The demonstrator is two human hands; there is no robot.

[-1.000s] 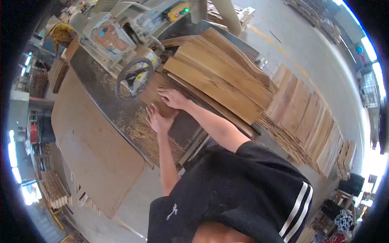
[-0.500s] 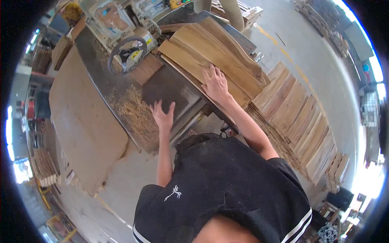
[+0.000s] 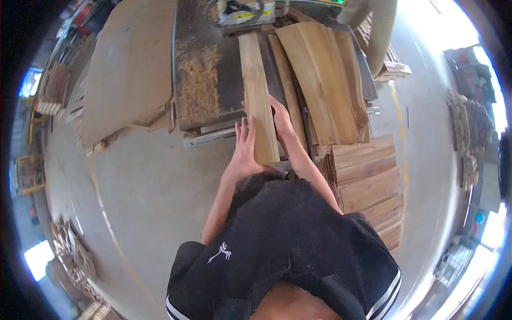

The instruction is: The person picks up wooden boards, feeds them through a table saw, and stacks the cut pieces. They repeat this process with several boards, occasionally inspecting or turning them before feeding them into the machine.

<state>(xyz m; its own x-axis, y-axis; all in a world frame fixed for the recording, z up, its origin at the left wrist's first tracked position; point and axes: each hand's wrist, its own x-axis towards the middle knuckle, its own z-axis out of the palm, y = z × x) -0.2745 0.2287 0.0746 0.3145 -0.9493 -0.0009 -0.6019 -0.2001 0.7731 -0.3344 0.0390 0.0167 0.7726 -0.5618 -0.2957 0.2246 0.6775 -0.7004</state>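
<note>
A long, narrow wooden board [image 3: 257,90] lies lengthwise in front of me, its far end at the woodworking machine and its near end over the table's front edge. My left hand [image 3: 245,153] holds the board near its close end, with fingers along the left side. On the opposite edge, my right hand [image 3: 282,118] grips it a little farther forward; most of those fingers are hidden beneath the wood. To the right, wider boards [image 3: 320,80] rest in an overlapping pile, and a narrow strip [image 3: 288,80] lies between them and the held board.
Wood shavings [image 3: 200,80] cover the left of the dark machine table [image 3: 224,104]. A handwheel [image 3: 250,12] sits at the machine. Large brown sheets [image 3: 128,64] stand left, a stack of planks [image 3: 368,181] is low on the right, and a thick hose [image 3: 380,37] hangs behind.
My right hand has left the wide boards, and my left hand has come off the space above the table. Both now grip a narrow board. My view has turned rightward.
</note>
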